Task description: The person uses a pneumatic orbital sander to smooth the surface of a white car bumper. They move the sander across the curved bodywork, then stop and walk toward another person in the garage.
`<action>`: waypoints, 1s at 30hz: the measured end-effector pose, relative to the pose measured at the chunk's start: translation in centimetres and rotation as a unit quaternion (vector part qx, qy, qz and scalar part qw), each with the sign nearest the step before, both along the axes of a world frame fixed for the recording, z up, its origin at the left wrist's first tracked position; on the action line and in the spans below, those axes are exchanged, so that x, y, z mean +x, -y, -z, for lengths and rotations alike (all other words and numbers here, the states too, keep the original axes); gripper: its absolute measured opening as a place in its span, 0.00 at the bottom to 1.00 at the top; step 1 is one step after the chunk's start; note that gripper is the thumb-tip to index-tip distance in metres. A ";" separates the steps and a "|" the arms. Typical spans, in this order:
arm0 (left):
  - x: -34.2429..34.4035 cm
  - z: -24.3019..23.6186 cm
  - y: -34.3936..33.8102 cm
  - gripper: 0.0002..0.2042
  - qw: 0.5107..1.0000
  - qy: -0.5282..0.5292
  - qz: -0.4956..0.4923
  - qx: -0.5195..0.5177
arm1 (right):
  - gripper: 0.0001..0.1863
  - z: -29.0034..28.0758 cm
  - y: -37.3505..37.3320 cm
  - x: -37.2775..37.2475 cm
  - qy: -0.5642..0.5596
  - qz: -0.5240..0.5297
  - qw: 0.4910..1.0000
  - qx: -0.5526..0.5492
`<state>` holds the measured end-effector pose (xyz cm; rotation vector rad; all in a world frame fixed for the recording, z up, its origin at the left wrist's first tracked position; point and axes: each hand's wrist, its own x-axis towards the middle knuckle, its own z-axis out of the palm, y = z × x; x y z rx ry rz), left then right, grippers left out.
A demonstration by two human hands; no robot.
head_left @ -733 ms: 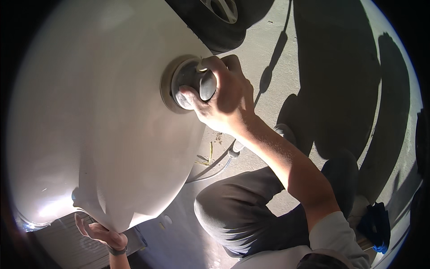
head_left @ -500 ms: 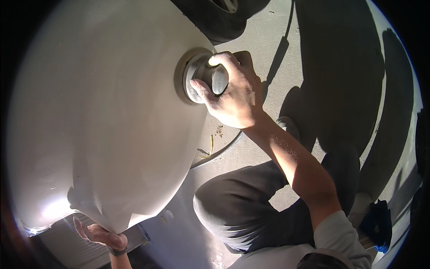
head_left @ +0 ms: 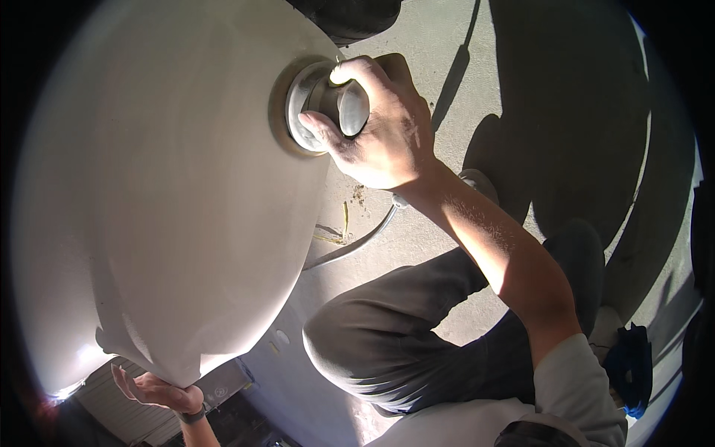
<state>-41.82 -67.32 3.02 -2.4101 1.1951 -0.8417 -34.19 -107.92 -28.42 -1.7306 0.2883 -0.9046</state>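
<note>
A large pale, curved vehicle body panel (head_left: 186, 186) fills the left side. My right hand (head_left: 387, 127) wraps round the top of a round orbital sander (head_left: 354, 109), thumb on one side and fingers over the other. The sander's disc lies against the panel near its right edge. Down at the lower left, my left hand (head_left: 160, 392) is under the panel's bottom tip, palm up with fingers stretched out. It seems to touch the underside, though the panel hides part of the contact. A dark band sits on the left wrist.
A grey hose (head_left: 357, 246) runs over the concrete floor (head_left: 439, 45) below the sander. Part of a dark tyre (head_left: 350, 22) shows at the top. My bent knee (head_left: 335, 335) is close to the panel. A blue cloth (head_left: 629, 365) lies at the lower right.
The view has shifted slightly, so the panel, the sander and the tyre appear further left and higher. My right hand keeps its grip on the sander; the left remains under the panel's tip.
</note>
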 end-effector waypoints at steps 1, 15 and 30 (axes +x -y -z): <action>-0.1 -0.1 -0.2 0.36 1.000 -0.002 0.001 0.003 | 0.26 0.2 -1.9 -1.5 0.020 -0.036 0.999 0.010; -0.8 0.3 0.7 0.36 0.997 0.036 -0.061 0.026 | 0.22 4.1 2.3 3.5 0.036 0.035 0.997 0.050; -0.8 1.3 0.9 0.35 0.996 -0.011 -0.074 -0.056 | 0.28 -1.3 2.7 2.2 0.023 -0.035 0.999 0.030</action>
